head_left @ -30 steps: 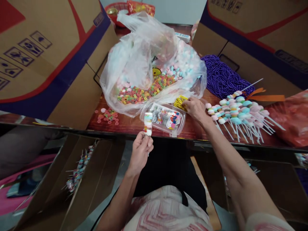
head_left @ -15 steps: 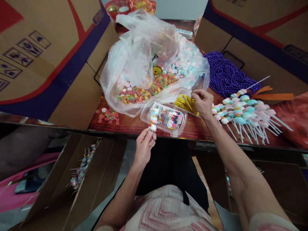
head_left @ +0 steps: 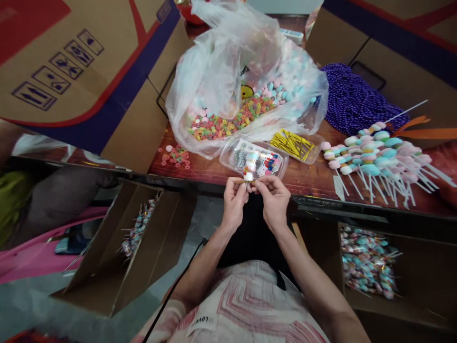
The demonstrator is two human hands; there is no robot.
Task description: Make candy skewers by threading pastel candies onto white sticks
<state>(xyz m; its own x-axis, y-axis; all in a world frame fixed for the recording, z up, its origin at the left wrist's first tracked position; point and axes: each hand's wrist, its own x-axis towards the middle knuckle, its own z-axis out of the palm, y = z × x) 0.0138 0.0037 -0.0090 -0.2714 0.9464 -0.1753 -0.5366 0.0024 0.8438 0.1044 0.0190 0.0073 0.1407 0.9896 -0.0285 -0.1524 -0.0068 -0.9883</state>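
Note:
My left hand [head_left: 233, 202] pinches the stick of a small candy skewer [head_left: 248, 171] held upright just before the table edge. My right hand [head_left: 273, 197] has come in beside it, fingers pinched at the skewer's base; a thin gold twist tie seems to lie between the two hands. Behind them lies a clear tray of printed wrappers [head_left: 254, 161]. A clear tray of gold twist ties [head_left: 293, 144] sits to its right.
A plastic bag of coloured ring candy and marshmallows [head_left: 246, 95] fills the table's middle. Finished skewers [head_left: 378, 155] lie right, purple beads [head_left: 353, 102] behind them. Cardboard boxes [head_left: 89, 76] stand at both sides; open boxes with skewers [head_left: 367, 264] sit below the table.
My right hand left the twist-tie tray and came back to meet the left hand at the skewer. The view tilted down and left.

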